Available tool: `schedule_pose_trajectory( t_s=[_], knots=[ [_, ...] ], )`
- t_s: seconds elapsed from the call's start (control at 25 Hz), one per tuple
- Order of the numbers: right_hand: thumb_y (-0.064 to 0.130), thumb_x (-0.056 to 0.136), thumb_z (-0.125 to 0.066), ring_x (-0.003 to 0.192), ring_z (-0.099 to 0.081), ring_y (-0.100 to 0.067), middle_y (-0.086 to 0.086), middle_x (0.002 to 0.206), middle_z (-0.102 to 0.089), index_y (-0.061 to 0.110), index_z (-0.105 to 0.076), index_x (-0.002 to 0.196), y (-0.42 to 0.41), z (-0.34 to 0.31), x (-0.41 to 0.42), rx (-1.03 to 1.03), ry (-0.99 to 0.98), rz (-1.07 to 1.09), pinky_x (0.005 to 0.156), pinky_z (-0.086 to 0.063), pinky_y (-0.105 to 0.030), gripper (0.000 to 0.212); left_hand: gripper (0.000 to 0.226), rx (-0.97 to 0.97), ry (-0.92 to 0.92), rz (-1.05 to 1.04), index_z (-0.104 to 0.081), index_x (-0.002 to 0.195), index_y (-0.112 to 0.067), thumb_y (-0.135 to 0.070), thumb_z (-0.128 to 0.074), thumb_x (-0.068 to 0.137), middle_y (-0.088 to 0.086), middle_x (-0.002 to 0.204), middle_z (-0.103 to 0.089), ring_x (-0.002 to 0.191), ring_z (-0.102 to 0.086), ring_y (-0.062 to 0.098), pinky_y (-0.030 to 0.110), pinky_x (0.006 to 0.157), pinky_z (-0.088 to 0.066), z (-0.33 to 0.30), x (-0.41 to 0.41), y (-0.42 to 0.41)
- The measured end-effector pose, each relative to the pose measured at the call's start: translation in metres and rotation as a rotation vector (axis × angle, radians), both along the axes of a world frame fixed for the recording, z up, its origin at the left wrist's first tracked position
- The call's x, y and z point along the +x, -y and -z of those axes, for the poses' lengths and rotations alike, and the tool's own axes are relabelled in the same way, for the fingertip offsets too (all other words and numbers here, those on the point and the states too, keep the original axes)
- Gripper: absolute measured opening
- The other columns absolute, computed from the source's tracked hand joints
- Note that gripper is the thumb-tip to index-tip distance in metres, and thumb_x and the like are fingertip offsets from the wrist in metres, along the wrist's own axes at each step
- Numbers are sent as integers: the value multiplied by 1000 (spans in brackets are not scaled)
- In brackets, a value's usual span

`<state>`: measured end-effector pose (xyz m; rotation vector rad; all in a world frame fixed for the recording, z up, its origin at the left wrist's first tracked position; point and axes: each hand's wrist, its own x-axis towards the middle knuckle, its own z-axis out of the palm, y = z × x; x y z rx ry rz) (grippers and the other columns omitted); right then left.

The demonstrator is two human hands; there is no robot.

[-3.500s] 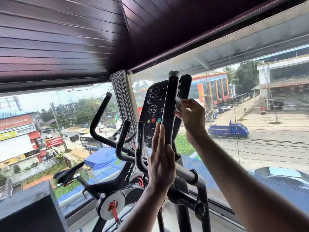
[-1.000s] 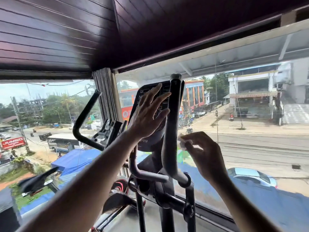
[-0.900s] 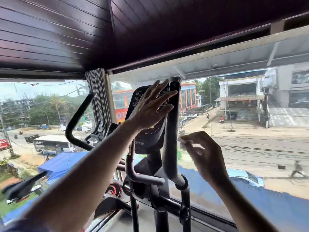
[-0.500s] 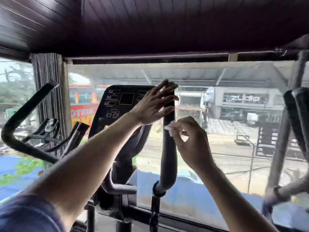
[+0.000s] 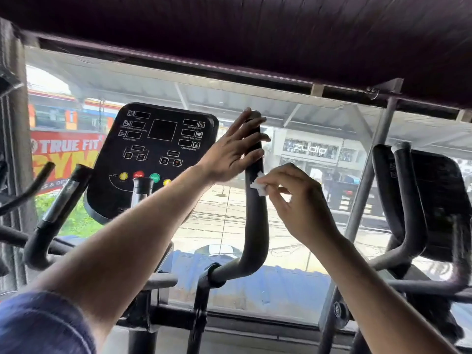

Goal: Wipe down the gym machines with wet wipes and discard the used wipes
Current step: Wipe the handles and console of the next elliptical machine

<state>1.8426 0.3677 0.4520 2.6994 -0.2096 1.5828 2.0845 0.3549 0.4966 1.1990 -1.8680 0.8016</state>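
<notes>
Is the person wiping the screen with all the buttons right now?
No, the right hand presses the white wipe against the black handlebar, beside the console, not on it.

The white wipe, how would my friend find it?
Find the black console with coloured buttons. Right of it stands a tall black handlebar. The wipe is the small crumpled white thing pressed against it, pinched by the right hand.

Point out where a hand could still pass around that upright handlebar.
Free: the gap between the console and the handlebar, below the left hand; also the handlebar's lower curve, under the right hand pinching the wipe. Crowded: the handlebar's upper part, where the left hand's straight fingers rest and the wipe meets it.
</notes>
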Motion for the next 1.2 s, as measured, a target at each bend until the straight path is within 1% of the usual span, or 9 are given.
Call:
schedule_pose_trajectory(
  t_s=[0.2, 0.32, 0.44, 0.56, 0.64, 0.88, 1.0, 1.08, 1.2],
  knots=[
    [-1, 96, -62, 103, -68, -11, 6, 109, -67, 10, -75, 108, -22, 38, -14, -14, -62, 14, 86, -57, -33, 20, 63, -32, 249, -185, -61, 141, -35, -64, -19, 105, -4, 158, -46, 154, -19, 25, 53, 123, -23, -33, 15, -6],
    [4, 94, -66, 103, -65, -8, 14, 112, -62, 15, -75, 110, -38, 53, -39, -101, -213, 30, 85, -54, -26, 21, 61, 0, 310, -187, -63, 139, -30, -64, -24, 105, -2, 160, -45, 159, -13, 26, 57, 125, -20, -41, 15, 0],
    [1, 92, -70, 102, -63, -15, 6, 114, -65, 11, -76, 108, -35, 15, -34, -271, -333, 50, 82, -56, -30, 20, 55, -29, 243, -75, -67, 132, -21, -53, -31, 107, 2, 154, -53, 158, -15, 28, 47, 128, -16, -33, 13, 9],
    [8, 99, -51, 108, -59, -25, -4, 112, -66, 10, -71, 103, -16, -44, 3, -607, -501, 206, 75, -58, -38, 21, 49, -81, 222, -23, -69, 129, -18, -46, -33, 109, 5, 147, -58, 155, -22, 30, 34, 127, -14, -30, 14, 9],
    [-1, 94, -52, 105, -58, -26, -5, 104, -63, 11, -66, 98, -2, -65, 25, -739, -638, 344, 74, -56, -41, 18, 47, -103, 221, -6, -69, 128, -17, -43, -34, 109, 6, 145, -60, 153, -25, 31, 37, 127, -18, -30, 15, 9],
    [2, 98, -45, 101, -58, -23, 0, 102, -63, 15, -66, 99, -18, -24, 2, -679, -766, 212, 82, -52, -35, 24, 50, -66, 152, 1, -70, 126, -18, -47, -32, 108, 3, 150, -55, 156, -20, 30, 40, 125, -23, -23, 13, 14],
    [3, 101, -45, 105, -57, -23, 0, 106, -62, 16, -66, 104, -31, -3, -13, -665, -833, 177, 84, -53, -35, 24, 53, -34, 139, -4, -71, 119, -16, -47, -30, 108, 4, 151, -54, 156, -18, 30, 33, 126, -14, -23, 10, 15],
    [3, 100, -48, 105, -57, -22, 2, 106, -61, 17, -65, 105, -34, -8, -12, -679, -882, 155, 83, -53, -34, 23, 50, -48, 124, 12, -71, 114, -14, -44, -32, 109, 5, 149, -54, 156, -18, 31, 27, 125, -10, -21, 10, 17],
    [5, 99, -54, 100, -54, -22, 3, 100, -63, 18, -66, 100, -24, -36, 8, -714, -786, 204, 83, -50, -34, 18, 47, -86, 72, 74, -71, 108, -10, -40, -34, 108, 8, 145, -58, 154, -24, 35, 31, 127, -11, -17, 7, 20]
  ],
)
